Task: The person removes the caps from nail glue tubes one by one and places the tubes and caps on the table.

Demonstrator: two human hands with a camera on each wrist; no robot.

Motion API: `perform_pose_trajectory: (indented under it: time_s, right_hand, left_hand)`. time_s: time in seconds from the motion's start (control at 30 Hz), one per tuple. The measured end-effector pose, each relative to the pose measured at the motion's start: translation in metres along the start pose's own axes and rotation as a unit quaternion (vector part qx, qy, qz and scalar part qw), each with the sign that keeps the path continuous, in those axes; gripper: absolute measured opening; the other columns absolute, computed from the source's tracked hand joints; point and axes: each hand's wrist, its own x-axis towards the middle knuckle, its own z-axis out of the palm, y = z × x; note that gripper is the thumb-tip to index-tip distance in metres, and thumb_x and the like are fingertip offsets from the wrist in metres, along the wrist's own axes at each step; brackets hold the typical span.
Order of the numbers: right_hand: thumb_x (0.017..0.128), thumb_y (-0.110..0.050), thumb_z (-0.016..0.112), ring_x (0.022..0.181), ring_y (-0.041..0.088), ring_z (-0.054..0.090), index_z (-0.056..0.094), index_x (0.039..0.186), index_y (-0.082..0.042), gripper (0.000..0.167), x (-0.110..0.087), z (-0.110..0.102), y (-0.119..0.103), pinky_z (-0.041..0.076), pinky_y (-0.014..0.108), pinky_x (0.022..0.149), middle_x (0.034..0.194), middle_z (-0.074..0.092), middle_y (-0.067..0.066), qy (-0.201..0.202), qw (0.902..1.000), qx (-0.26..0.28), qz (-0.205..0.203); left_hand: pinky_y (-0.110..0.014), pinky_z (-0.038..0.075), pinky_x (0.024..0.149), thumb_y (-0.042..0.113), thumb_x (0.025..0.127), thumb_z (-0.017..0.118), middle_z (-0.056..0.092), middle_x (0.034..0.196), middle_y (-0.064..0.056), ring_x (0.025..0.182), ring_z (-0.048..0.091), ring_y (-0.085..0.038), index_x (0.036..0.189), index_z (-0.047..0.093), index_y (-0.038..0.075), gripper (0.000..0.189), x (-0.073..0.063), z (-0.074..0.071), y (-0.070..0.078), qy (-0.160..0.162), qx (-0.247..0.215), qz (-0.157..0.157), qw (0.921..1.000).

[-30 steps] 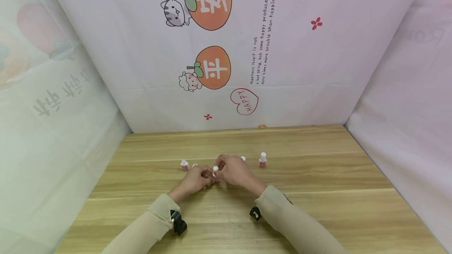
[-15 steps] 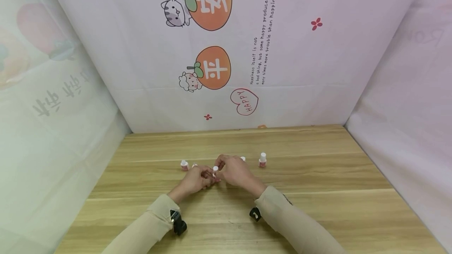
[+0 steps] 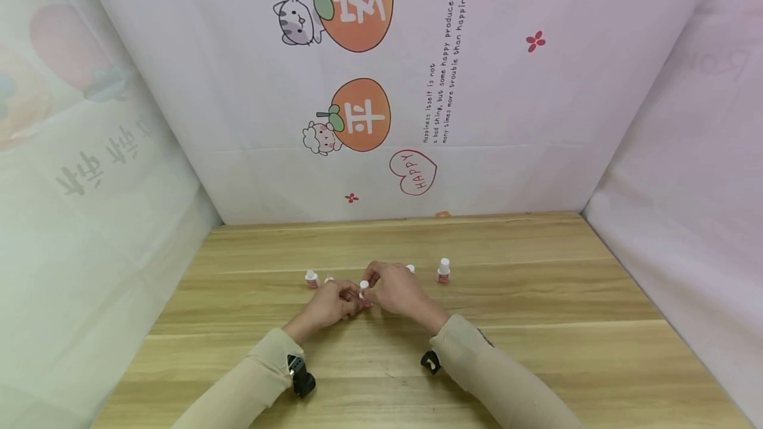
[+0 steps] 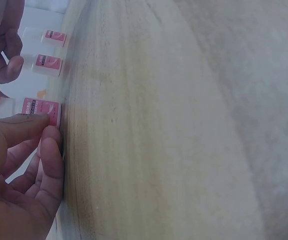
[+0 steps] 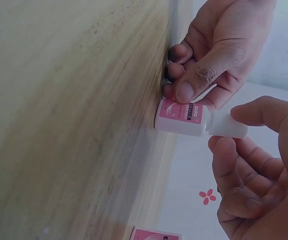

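A small white glue bottle (image 5: pixel 184 117) with a pink label stands upright on the wooden table, between both hands. My left hand (image 3: pixel 328 303) pinches its lower body between thumb and fingers, seen closely in the right wrist view. At the top, my right hand (image 3: pixel 396 288) holds the white cap (image 5: pixel 231 125) between thumb and fingertips. The cap sits over the bottle's neck. In the left wrist view the left thumb covers part of the label, and the right hand's fingers show above.
To the right stands a similar bottle with a tall cap (image 3: pixel 444 270); another bottle (image 3: pixel 410 269) is mostly hidden behind the right hand. On the left are a bottle with a narrow top (image 3: pixel 312 279) and one partly hidden bottle (image 3: pixel 329 279). White printed cloth (image 3: pixel 495 171) encloses the table.
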Motion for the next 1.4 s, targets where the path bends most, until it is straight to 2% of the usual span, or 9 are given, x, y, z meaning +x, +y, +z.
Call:
perform_pose_trajectory:
  time_s: [0.27, 0.7, 0.93, 1.4]
  right_hand:
    - [0.085, -0.033, 0.077, 0.070, 0.006, 0.054, 0.066, 0.091, -0.026, 0.015, 0.0014, 0.0015, 0.0009, 0.044, 0.024, 0.065, 0.083, 0.067, -0.012, 0.006, 0.9999, -0.005, 0.009]
    - [0.085, -0.033, 0.078, 0.070, 0.007, 0.055, 0.066, 0.091, -0.023, 0.017, 0.0002, 0.0007, 0.0012, 0.044, 0.025, 0.066, 0.082, 0.068, -0.011, 0.007, 0.9999, -0.008, -0.004]
    - [0.084, -0.029, 0.078, 0.072, 0.007, 0.055, 0.066, 0.090, -0.024, 0.015, -0.0002, -0.0002, -0.0003, 0.044, 0.026, 0.067, 0.083, 0.068, -0.012, 0.000, 1.0000, 0.001, -0.002]
    - [0.084, -0.028, 0.078, 0.073, 0.008, 0.056, 0.066, 0.090, -0.025, 0.013, -0.0014, -0.0012, -0.0009, 0.044, 0.025, 0.067, 0.084, 0.068, -0.011, 0.004, 0.9999, -0.004, -0.013]
  left_hand:
    - [-0.022, 0.049, 0.055, -0.008, 0.086, 0.061, 0.074, 0.086, -0.014, 0.065, 0.059, -0.011, 0.106, 0.071, -0.001, 0.023, 0.0005, -0.0008, 0.0008, -0.001, -0.001, 0.004, 1.0000]
    - [-0.021, 0.050, 0.055, -0.008, 0.086, 0.060, 0.073, 0.086, -0.013, 0.066, 0.060, -0.011, 0.103, 0.070, 0.000, 0.021, -0.0002, -0.0015, 0.0010, -0.009, -0.001, 0.010, 0.9999]
    - [-0.021, 0.050, 0.055, -0.008, 0.087, 0.060, 0.074, 0.088, -0.013, 0.067, 0.060, -0.009, 0.108, 0.071, -0.001, 0.025, -0.0008, -0.0012, 0.0008, -0.007, -0.004, 0.006, 1.0000]
    - [-0.021, 0.050, 0.055, -0.009, 0.086, 0.060, 0.073, 0.088, -0.013, 0.067, 0.060, -0.009, 0.107, 0.071, -0.001, 0.025, -0.0020, -0.0006, 0.0018, -0.005, -0.003, 0.005, 1.0000]
